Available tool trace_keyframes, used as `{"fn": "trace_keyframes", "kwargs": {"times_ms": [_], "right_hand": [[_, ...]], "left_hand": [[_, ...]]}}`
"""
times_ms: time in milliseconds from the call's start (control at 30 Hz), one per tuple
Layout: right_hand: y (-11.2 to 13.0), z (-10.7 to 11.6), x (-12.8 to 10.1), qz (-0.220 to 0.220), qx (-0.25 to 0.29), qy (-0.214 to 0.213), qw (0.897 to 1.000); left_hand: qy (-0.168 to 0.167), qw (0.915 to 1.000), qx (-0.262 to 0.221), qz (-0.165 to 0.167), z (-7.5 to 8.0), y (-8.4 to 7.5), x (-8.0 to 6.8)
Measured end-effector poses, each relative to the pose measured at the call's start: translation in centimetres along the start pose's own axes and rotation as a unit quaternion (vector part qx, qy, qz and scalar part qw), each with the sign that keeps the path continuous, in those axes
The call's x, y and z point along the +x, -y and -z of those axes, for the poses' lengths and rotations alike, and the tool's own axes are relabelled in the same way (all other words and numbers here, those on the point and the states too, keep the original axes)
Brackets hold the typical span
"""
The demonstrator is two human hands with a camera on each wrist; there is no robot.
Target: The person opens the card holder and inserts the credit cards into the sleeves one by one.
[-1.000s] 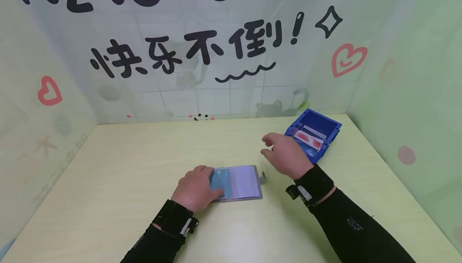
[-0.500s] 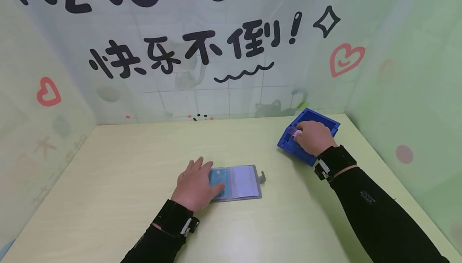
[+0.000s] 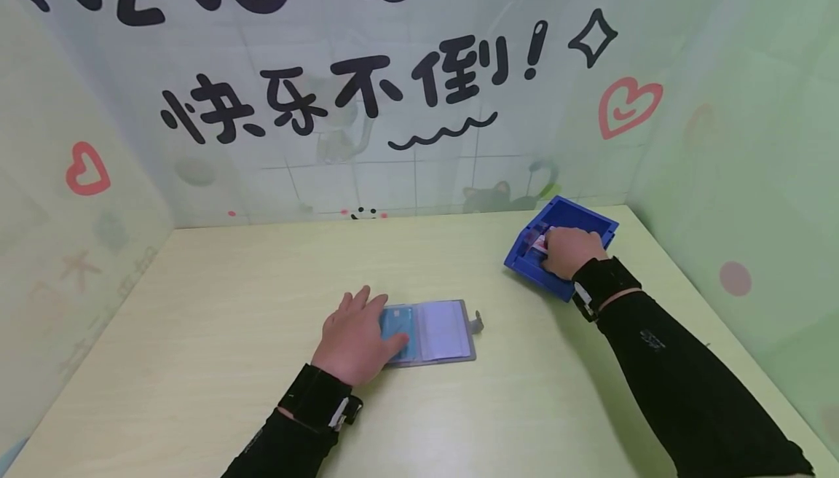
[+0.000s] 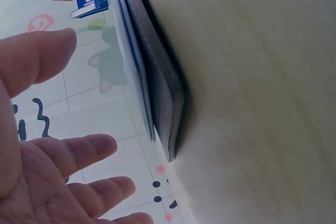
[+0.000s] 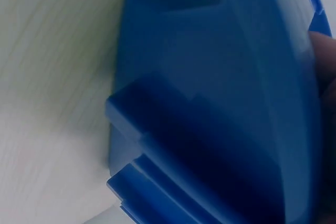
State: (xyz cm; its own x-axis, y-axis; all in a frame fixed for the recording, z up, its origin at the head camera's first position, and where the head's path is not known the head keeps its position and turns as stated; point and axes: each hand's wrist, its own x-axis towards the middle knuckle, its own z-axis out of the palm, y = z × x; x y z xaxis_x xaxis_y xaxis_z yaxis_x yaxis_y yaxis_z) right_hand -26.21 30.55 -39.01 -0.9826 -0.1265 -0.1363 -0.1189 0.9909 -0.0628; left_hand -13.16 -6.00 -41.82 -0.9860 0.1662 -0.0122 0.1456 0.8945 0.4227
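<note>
Pale table [image 3: 249, 296] before lettered wall [image 3: 387, 33]

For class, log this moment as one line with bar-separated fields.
left hand: fingers spread, at open card holder | right hand: in blue box, grip hidden

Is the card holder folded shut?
No, the card holder lies open on the table, its blue card and lilac page both showing.

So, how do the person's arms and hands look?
The left hand and right hand are bare. Both sleeves are black; the right one carries a small grey print. Each side has a black wristband with a small black-and-white device.
</note>
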Motion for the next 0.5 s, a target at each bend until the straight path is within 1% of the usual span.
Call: {"fn": "trace_keyframes", "kwargs": {"times_ms": [233,500], "right_hand": [[-0.16,-0.31,0.21,-0.011,-0.008,0.004,1.0],[0.34,-0.26,-0.22,-0.018,-0.025,-0.001,1.0]], "left_hand": [[0.0,1.0,0.001,-0.001,-0.08,0.05,0.02],[0.0,1.0,0.002,-0.001,-0.21,0.17,0.14]]}}
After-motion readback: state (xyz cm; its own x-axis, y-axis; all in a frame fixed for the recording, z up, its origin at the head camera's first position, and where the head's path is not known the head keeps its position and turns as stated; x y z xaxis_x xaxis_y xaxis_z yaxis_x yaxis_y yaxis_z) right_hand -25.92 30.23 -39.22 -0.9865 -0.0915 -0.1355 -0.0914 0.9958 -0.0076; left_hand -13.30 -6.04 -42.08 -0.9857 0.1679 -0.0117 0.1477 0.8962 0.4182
